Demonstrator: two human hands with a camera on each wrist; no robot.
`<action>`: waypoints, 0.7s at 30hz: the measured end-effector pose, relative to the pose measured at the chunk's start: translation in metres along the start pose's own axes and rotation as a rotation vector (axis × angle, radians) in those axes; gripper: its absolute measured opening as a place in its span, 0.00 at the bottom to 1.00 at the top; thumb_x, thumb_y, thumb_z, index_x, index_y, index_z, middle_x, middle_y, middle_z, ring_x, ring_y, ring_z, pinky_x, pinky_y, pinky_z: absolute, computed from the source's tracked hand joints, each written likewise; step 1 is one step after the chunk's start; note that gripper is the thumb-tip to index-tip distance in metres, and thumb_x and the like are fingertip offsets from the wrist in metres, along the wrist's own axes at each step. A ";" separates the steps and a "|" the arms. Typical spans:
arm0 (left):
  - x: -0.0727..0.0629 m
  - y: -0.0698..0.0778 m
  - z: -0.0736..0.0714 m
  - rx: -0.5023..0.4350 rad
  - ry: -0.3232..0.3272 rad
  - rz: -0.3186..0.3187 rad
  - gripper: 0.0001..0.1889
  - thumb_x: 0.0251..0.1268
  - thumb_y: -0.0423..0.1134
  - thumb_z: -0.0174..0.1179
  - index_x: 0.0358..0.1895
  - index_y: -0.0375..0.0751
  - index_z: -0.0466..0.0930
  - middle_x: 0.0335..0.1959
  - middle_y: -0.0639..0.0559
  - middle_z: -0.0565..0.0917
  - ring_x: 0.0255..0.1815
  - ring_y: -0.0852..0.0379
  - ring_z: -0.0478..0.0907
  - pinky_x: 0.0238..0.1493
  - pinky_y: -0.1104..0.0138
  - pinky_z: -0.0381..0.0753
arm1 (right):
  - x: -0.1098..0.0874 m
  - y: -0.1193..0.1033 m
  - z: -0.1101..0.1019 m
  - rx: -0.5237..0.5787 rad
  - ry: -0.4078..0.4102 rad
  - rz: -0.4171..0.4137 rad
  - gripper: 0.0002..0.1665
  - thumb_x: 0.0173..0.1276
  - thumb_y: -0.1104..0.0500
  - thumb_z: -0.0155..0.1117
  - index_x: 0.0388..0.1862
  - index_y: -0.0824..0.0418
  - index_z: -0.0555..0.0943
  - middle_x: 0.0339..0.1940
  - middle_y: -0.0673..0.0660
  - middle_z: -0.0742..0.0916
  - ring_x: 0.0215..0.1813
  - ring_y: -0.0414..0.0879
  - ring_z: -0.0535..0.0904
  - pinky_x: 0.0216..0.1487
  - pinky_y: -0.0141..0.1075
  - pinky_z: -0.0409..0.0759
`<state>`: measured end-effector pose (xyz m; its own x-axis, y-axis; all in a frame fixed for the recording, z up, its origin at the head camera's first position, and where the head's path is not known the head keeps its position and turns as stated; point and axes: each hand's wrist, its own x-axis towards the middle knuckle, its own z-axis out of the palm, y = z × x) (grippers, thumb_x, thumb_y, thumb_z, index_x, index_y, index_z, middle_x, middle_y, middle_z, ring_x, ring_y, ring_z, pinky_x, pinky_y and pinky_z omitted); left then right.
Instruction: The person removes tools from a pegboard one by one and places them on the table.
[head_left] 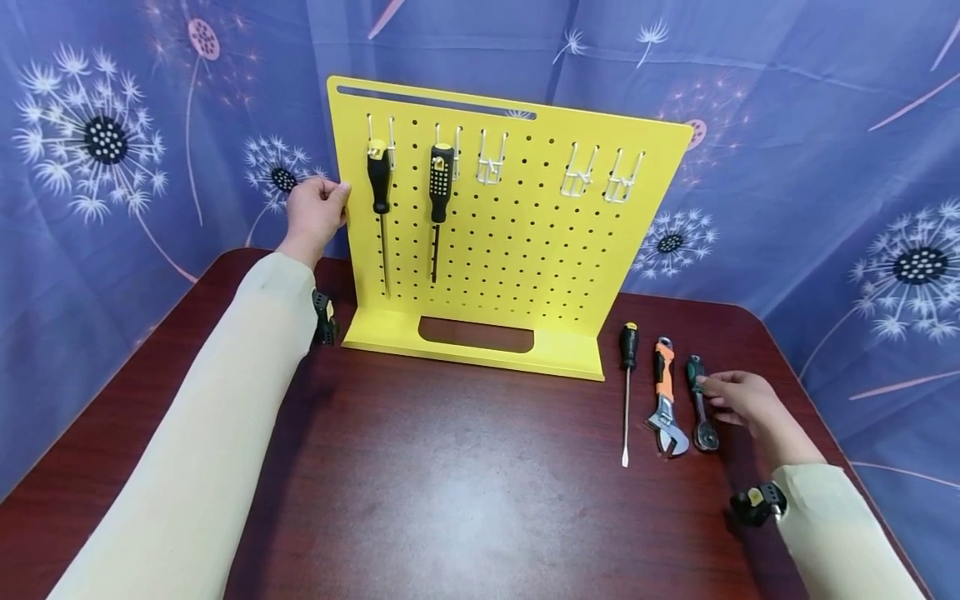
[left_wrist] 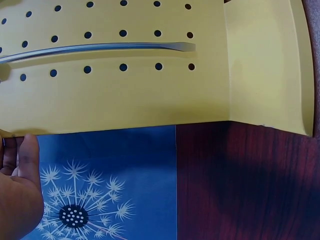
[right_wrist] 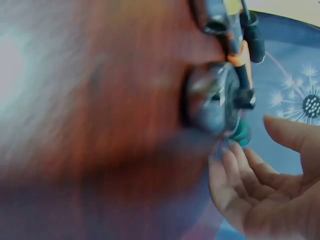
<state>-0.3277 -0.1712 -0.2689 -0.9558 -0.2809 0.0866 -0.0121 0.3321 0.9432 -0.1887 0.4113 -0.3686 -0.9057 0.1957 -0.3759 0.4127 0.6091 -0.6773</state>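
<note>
A cream cloth sleeve (head_left: 187, 442) is nearest. Left hand (head_left: 311, 215) pinches the flat yellow pegboard (head_left: 517, 237); right of it, loosely spread right hand (head_left: 750, 402) touches the green-handled metal ratchet (head_left: 701, 408), probably heavy; grab its handle (head_left: 695, 371).

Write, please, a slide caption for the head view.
Left hand gripping a yellow perforated pegboard hung with two black-handled screwdrivers; right hand at a green-handled metal ratchet.
</note>
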 end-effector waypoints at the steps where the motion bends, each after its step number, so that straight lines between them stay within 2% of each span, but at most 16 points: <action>1: 0.000 0.000 0.000 -0.001 0.001 -0.001 0.11 0.81 0.46 0.53 0.43 0.43 0.78 0.34 0.60 0.72 0.32 0.68 0.71 0.41 0.75 0.77 | 0.000 -0.003 0.002 -0.017 0.045 -0.017 0.37 0.82 0.48 0.50 0.69 0.81 0.63 0.45 0.59 0.83 0.35 0.31 0.76 0.37 0.29 0.86; 3: 0.000 -0.001 0.000 -0.001 0.003 0.001 0.11 0.81 0.46 0.53 0.43 0.42 0.78 0.33 0.61 0.72 0.32 0.68 0.71 0.40 0.75 0.77 | 0.000 -0.011 0.008 -0.037 0.146 -0.059 0.37 0.82 0.47 0.49 0.71 0.78 0.64 0.53 0.67 0.80 0.36 0.30 0.75 0.37 0.27 0.84; 5: 0.000 -0.001 0.000 -0.004 0.004 0.001 0.11 0.80 0.46 0.53 0.43 0.42 0.78 0.32 0.60 0.72 0.31 0.67 0.71 0.40 0.75 0.76 | 0.000 -0.023 0.016 -0.030 0.243 -0.101 0.36 0.82 0.46 0.48 0.71 0.75 0.66 0.57 0.69 0.78 0.36 0.30 0.73 0.36 0.26 0.81; 8: 0.001 -0.001 0.000 -0.001 0.007 0.003 0.11 0.80 0.46 0.53 0.44 0.41 0.78 0.31 0.61 0.72 0.31 0.68 0.71 0.39 0.75 0.76 | -0.005 -0.044 0.030 0.012 0.336 -0.173 0.35 0.81 0.44 0.50 0.73 0.70 0.67 0.59 0.64 0.78 0.39 0.29 0.70 0.37 0.24 0.75; 10: 0.001 -0.002 -0.001 0.003 0.009 0.004 0.12 0.80 0.46 0.53 0.45 0.41 0.79 0.31 0.60 0.73 0.31 0.68 0.71 0.39 0.75 0.77 | -0.010 -0.060 0.041 0.048 0.361 -0.227 0.35 0.81 0.43 0.52 0.74 0.66 0.67 0.60 0.60 0.77 0.40 0.29 0.69 0.36 0.25 0.72; 13: 0.002 -0.002 -0.001 0.014 0.009 0.006 0.13 0.81 0.46 0.53 0.47 0.39 0.79 0.32 0.60 0.73 0.31 0.68 0.72 0.39 0.75 0.77 | -0.017 -0.084 0.056 0.092 0.339 -0.327 0.35 0.80 0.44 0.54 0.76 0.64 0.66 0.64 0.60 0.77 0.46 0.26 0.69 0.42 0.21 0.71; 16: 0.002 -0.002 -0.001 0.022 0.010 0.004 0.13 0.81 0.46 0.53 0.48 0.39 0.79 0.33 0.60 0.73 0.32 0.68 0.72 0.39 0.75 0.77 | -0.022 -0.105 0.069 0.113 0.272 -0.413 0.36 0.80 0.46 0.56 0.77 0.64 0.63 0.70 0.65 0.76 0.55 0.29 0.71 0.49 0.19 0.70; 18: 0.002 -0.002 0.000 0.022 0.011 0.001 0.13 0.81 0.47 0.53 0.47 0.40 0.78 0.33 0.59 0.73 0.32 0.67 0.72 0.39 0.76 0.76 | -0.023 -0.118 0.077 0.145 0.218 -0.444 0.36 0.81 0.48 0.56 0.79 0.65 0.61 0.72 0.67 0.74 0.59 0.33 0.71 0.53 0.19 0.69; 21: 0.003 -0.002 0.000 0.023 0.014 -0.001 0.12 0.81 0.47 0.53 0.45 0.41 0.78 0.33 0.59 0.73 0.32 0.66 0.72 0.38 0.76 0.76 | -0.025 -0.135 0.088 0.187 0.171 -0.464 0.34 0.81 0.53 0.56 0.78 0.66 0.62 0.73 0.67 0.74 0.59 0.32 0.70 0.57 0.20 0.68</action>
<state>-0.3306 -0.1724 -0.2709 -0.9517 -0.2937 0.0899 -0.0202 0.3519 0.9358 -0.2133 0.2570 -0.3236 -0.9936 0.0698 0.0883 -0.0396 0.5173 -0.8549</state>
